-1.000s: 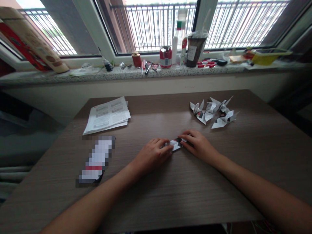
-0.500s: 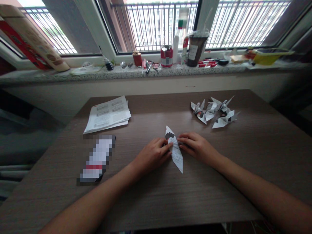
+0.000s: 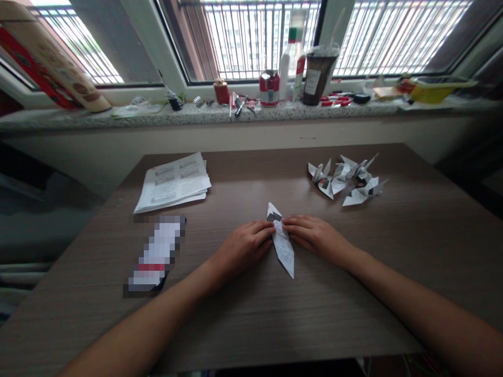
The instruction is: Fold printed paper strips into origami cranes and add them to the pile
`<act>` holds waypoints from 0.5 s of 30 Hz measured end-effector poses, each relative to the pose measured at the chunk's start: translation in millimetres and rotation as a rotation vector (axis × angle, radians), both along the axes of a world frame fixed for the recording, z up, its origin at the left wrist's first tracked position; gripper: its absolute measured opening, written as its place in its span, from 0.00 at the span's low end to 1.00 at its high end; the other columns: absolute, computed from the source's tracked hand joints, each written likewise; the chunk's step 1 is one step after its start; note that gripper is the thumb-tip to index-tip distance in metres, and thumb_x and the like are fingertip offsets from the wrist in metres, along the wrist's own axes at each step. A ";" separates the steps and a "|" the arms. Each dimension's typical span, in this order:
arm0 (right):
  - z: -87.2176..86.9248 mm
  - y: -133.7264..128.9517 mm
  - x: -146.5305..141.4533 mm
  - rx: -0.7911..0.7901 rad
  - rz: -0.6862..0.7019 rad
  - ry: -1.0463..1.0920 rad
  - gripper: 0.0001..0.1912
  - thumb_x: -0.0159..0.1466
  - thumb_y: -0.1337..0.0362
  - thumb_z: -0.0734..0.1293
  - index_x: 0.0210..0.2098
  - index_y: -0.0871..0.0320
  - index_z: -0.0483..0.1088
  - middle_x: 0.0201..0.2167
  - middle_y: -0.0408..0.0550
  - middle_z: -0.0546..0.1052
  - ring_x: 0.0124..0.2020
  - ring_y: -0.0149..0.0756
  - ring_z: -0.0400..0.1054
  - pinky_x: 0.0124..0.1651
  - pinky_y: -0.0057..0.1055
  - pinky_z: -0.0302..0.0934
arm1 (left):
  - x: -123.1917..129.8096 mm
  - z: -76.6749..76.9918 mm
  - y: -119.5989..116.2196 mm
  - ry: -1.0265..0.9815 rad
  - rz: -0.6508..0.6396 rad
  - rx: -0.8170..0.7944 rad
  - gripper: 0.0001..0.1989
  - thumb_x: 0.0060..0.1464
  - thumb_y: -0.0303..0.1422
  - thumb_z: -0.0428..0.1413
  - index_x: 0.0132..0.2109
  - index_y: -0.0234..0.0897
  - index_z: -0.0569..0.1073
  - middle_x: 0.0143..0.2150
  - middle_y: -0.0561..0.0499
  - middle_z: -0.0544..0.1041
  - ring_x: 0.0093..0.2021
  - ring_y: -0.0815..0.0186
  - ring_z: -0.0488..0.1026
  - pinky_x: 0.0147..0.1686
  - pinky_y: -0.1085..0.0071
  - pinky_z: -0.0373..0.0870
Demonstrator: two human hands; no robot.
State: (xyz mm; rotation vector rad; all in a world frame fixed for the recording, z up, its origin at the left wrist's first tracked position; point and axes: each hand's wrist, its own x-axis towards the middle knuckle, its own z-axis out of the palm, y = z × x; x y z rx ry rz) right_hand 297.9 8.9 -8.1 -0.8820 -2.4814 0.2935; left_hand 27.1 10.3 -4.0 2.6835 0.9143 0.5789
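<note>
A narrow folded paper (image 3: 284, 250), white with print and a dark patch near its top, lies flat on the brown table (image 3: 243, 324), pointed at both ends. My left hand (image 3: 248, 243) has its fingertips on the paper's left edge, fingers pressed together. From the right, my right hand (image 3: 316, 235) touches the upper right edge with its fingertips, its fingers close together as well. Both hands grip the paper between them. Several folded paper figures (image 3: 346, 178) sit in a cluster at the back right.
At the back left lies a stack of printed sheets (image 3: 176, 180). A blurred phone-like object (image 3: 159, 254) is nearer, left of my left forearm. The windowsill (image 3: 149, 119) holds a red can (image 3: 269, 88), a dark cup (image 3: 316, 78), bottles and a yellow container (image 3: 430, 91).
My right fingers have moved left onto the paper's edge. My left fingers have drawn back slightly from the paper's middle and lie closer together.
</note>
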 end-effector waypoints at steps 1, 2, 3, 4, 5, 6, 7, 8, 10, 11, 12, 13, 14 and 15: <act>1.0 -0.2 -0.1 0.001 0.001 0.005 0.16 0.73 0.67 0.65 0.58 0.55 0.75 0.58 0.55 0.79 0.59 0.47 0.74 0.60 0.50 0.71 | -0.4 -0.3 0.4 -0.002 -0.002 -0.005 0.15 0.69 0.30 0.55 0.60 0.35 0.74 0.60 0.41 0.77 0.57 0.55 0.76 0.58 0.54 0.75; 2.0 -0.3 -0.3 0.000 0.003 0.010 0.16 0.73 0.68 0.65 0.58 0.54 0.75 0.58 0.55 0.79 0.58 0.46 0.74 0.60 0.49 0.71 | -0.7 -0.5 0.8 -0.005 -0.005 -0.011 0.15 0.69 0.30 0.56 0.60 0.35 0.74 0.60 0.41 0.77 0.57 0.55 0.76 0.58 0.54 0.75; 2.9 -0.6 -0.5 -0.001 0.006 0.014 0.16 0.73 0.68 0.65 0.58 0.54 0.75 0.57 0.54 0.79 0.58 0.46 0.74 0.59 0.49 0.71 | -1.1 -0.7 1.2 -0.010 -0.007 -0.015 0.14 0.69 0.30 0.56 0.60 0.36 0.74 0.60 0.41 0.77 0.57 0.56 0.76 0.58 0.55 0.75; 3.5 -0.9 -0.6 -0.002 0.009 0.017 0.16 0.73 0.68 0.65 0.58 0.53 0.75 0.57 0.54 0.79 0.57 0.45 0.75 0.59 0.48 0.72 | -1.4 -0.9 1.5 -0.015 -0.010 -0.019 0.14 0.69 0.30 0.56 0.59 0.36 0.74 0.59 0.41 0.77 0.57 0.56 0.77 0.58 0.55 0.76; 3.9 -1.1 -0.7 -0.001 0.011 0.019 0.16 0.73 0.68 0.64 0.58 0.53 0.75 0.57 0.53 0.79 0.57 0.45 0.75 0.59 0.47 0.72 | -1.6 -1.0 1.8 -0.021 -0.011 -0.023 0.14 0.69 0.30 0.56 0.59 0.37 0.74 0.59 0.42 0.77 0.57 0.56 0.77 0.58 0.55 0.76; 4.0 -1.4 -0.7 -0.001 0.014 0.020 0.16 0.74 0.68 0.64 0.58 0.53 0.75 0.57 0.53 0.79 0.57 0.44 0.75 0.58 0.46 0.72 | -1.7 -1.2 2.1 -0.028 -0.012 -0.025 0.14 0.69 0.30 0.56 0.59 0.37 0.74 0.59 0.42 0.77 0.57 0.56 0.77 0.58 0.55 0.76; 3.8 -1.6 -0.5 0.000 0.019 0.019 0.16 0.74 0.68 0.64 0.58 0.53 0.75 0.57 0.54 0.79 0.57 0.44 0.75 0.58 0.46 0.72 | -1.7 -1.3 2.3 -0.035 -0.013 -0.027 0.14 0.69 0.31 0.56 0.59 0.37 0.74 0.59 0.42 0.77 0.57 0.56 0.77 0.58 0.55 0.76; 3.4 -1.8 -0.2 -0.001 0.025 0.016 0.16 0.74 0.68 0.64 0.58 0.53 0.75 0.57 0.54 0.79 0.57 0.44 0.75 0.58 0.45 0.72 | -1.6 -1.5 2.5 -0.041 -0.013 -0.028 0.14 0.69 0.31 0.56 0.59 0.37 0.74 0.59 0.42 0.77 0.57 0.56 0.77 0.58 0.55 0.76; 1.7 -1.8 0.7 -0.006 0.039 0.004 0.15 0.74 0.67 0.64 0.57 0.53 0.76 0.57 0.54 0.79 0.56 0.44 0.75 0.56 0.44 0.73 | -1.3 -1.5 2.6 -0.044 -0.017 -0.034 0.14 0.69 0.30 0.56 0.59 0.36 0.74 0.59 0.42 0.77 0.57 0.56 0.76 0.57 0.55 0.76; 0.6 -1.7 1.2 -0.012 0.045 0.000 0.14 0.74 0.67 0.64 0.56 0.54 0.76 0.56 0.54 0.79 0.55 0.44 0.76 0.56 0.44 0.73 | -1.2 -1.5 2.6 -0.045 -0.018 -0.036 0.14 0.69 0.29 0.55 0.59 0.36 0.74 0.59 0.42 0.77 0.57 0.56 0.76 0.57 0.56 0.76; -0.7 -1.5 1.5 -0.017 0.048 0.004 0.13 0.74 0.67 0.64 0.55 0.55 0.77 0.56 0.55 0.80 0.55 0.44 0.76 0.55 0.43 0.73 | -1.1 -1.3 2.6 -0.043 -0.020 -0.038 0.14 0.68 0.28 0.55 0.59 0.36 0.74 0.59 0.41 0.77 0.57 0.56 0.76 0.57 0.56 0.76; -2.1 -1.2 1.8 -0.021 0.048 0.016 0.12 0.74 0.67 0.64 0.54 0.55 0.77 0.55 0.54 0.80 0.54 0.44 0.76 0.54 0.43 0.74 | -1.0 -1.1 2.7 -0.040 -0.021 -0.039 0.14 0.67 0.27 0.55 0.59 0.36 0.74 0.60 0.41 0.76 0.57 0.56 0.76 0.57 0.56 0.75; -3.5 -1.0 1.8 -0.027 0.045 0.034 0.12 0.74 0.66 0.64 0.53 0.55 0.77 0.55 0.54 0.80 0.53 0.43 0.77 0.54 0.42 0.74 | -1.1 -0.8 2.7 -0.037 -0.023 -0.041 0.15 0.67 0.26 0.56 0.58 0.36 0.73 0.60 0.41 0.76 0.57 0.55 0.76 0.57 0.56 0.75; -4.8 -0.9 1.6 -0.036 0.039 0.058 0.11 0.74 0.66 0.65 0.52 0.55 0.77 0.54 0.53 0.81 0.53 0.42 0.77 0.54 0.41 0.74 | -1.3 -0.5 2.7 -0.033 -0.024 -0.042 0.15 0.66 0.25 0.56 0.58 0.36 0.73 0.60 0.41 0.76 0.58 0.55 0.76 0.57 0.56 0.75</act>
